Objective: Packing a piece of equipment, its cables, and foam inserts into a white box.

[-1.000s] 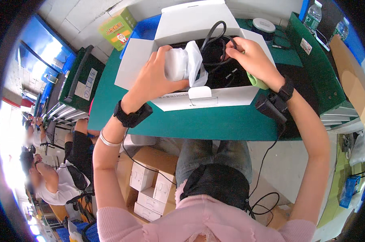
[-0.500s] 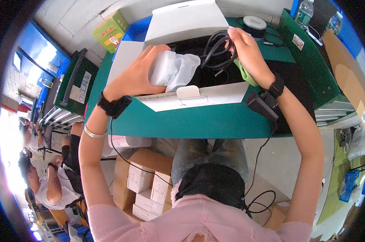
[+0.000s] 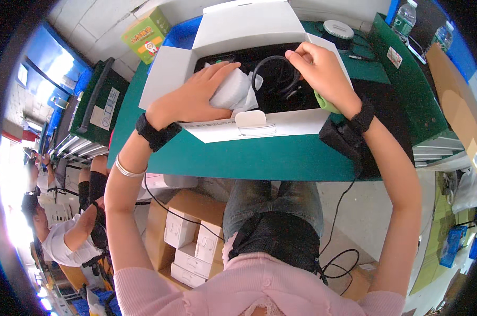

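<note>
An open white cardboard box [image 3: 296, 125] with a black inner lining sits on the green table. My left hand [image 3: 196, 96] lies over a white round device in a thin translucent bag [image 3: 233, 90], its fingers and thumb around it, at the box's left side. With my right hand [image 3: 321, 64] I pinch a looped black cable [image 3: 255, 73] over the box's right half. The cable's plug end hangs near the black lining. A strip of light green material [image 3: 326, 103] shows beneath my right palm. Black straps with small dark modules circle both wrists.
A round white-topped device [image 3: 338, 30] with a cable stands behind the box. A green and yellow carton [image 3: 145, 37] is at the back left. Bottles [image 3: 405, 20] stand at the far right. Below the table, a brown carton [image 3: 159, 231] holds several white boxes. Another person sits at left.
My left hand has lowered the bagged device toward the box's inside. The cable coil has sunk and spread into a wider loop under my right hand.
</note>
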The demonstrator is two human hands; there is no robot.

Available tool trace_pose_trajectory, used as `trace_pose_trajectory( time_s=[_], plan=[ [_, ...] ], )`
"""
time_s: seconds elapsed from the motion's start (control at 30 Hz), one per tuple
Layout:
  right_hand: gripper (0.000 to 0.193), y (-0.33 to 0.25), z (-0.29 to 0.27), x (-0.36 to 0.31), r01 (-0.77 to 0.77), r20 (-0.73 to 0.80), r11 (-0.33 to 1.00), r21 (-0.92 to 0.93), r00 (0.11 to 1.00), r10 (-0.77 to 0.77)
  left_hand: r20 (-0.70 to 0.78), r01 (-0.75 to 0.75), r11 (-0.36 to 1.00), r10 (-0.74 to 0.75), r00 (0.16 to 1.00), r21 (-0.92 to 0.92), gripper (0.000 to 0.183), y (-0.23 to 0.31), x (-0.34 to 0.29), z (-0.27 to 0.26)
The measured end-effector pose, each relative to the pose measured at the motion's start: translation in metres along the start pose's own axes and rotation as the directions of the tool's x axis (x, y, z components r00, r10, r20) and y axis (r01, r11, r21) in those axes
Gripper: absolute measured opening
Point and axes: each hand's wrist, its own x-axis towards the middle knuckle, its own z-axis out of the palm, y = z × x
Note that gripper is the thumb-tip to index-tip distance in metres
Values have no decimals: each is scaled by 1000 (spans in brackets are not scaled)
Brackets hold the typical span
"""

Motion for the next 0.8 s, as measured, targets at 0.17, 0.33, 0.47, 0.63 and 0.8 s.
trace_pose_trajectory(
  time_s=[0.17,0.33,0.47,0.63,0.8],
  plan=[
    [25,0,-5,0,-54,36,976,213,998,48,47,74,973,-86,995,218,93,1,-3,11],
    [22,-8,-10,8,176,47,959,-223,984,-169,67,121,975,-136,989,188,91,3,0,15],
    [23,-14,-33,24,305,442,795,-524,896,-52,89,152,962,-176,980,225,91,6,-1,14],
    [21,-13,-29,26,576,602,636,-514,770,-210,153,96,990,-111,982,100,90,-2,3,14],
    [23,-19,-18,22,543,701,605,-583,712,36,246,60,998,-65,967,27,99,-18,10,15]
  ],
)
